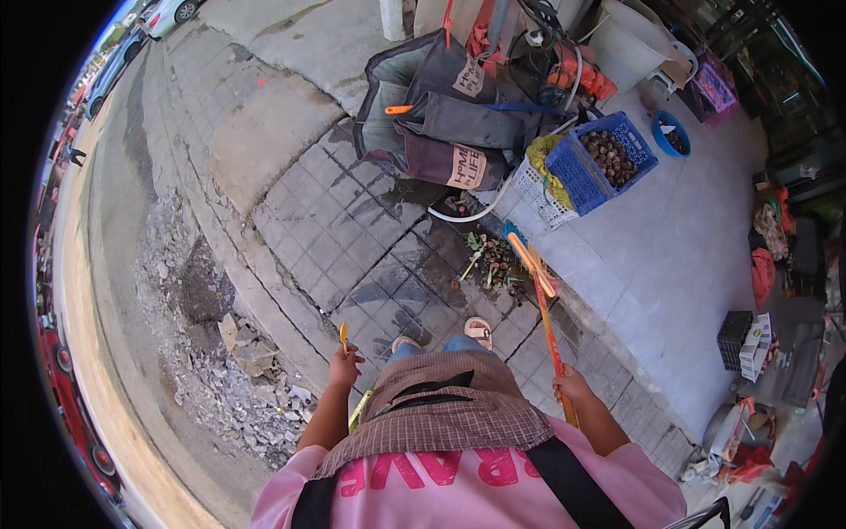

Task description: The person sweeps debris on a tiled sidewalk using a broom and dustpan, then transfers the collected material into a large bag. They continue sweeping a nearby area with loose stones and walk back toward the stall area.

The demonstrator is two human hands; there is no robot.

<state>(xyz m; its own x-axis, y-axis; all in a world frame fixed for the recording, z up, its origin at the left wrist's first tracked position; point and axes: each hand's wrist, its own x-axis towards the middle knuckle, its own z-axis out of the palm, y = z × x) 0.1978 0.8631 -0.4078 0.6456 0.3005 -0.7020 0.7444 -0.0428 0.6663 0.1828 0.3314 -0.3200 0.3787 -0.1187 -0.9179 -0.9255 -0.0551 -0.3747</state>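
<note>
My right hand (571, 386) is closed around the long orange handle of a broom (548, 331). The broom slants away from me, and its blue bristles touch the paving beside a scatter of green and brown plant scraps (493, 262). At my left side, my left hand (345, 363) grips a short orange-yellow handle (344, 333) that pokes up above the fingers; what it belongs to is hidden. A yellow-green strip (359, 410) shows between that forearm and my brown checked apron (441, 397). Both of my sandalled feet stand on the wet tiles.
Ahead, dark fabric bags (458, 123) stand with an orange-handled tool among them. A blue crate (608, 159) of round brown things sits on a white crate (539, 196), near a blue basin (671, 134). Leftward lies broken rubble (251, 353); a raised slab edge (608, 326) runs along my right.
</note>
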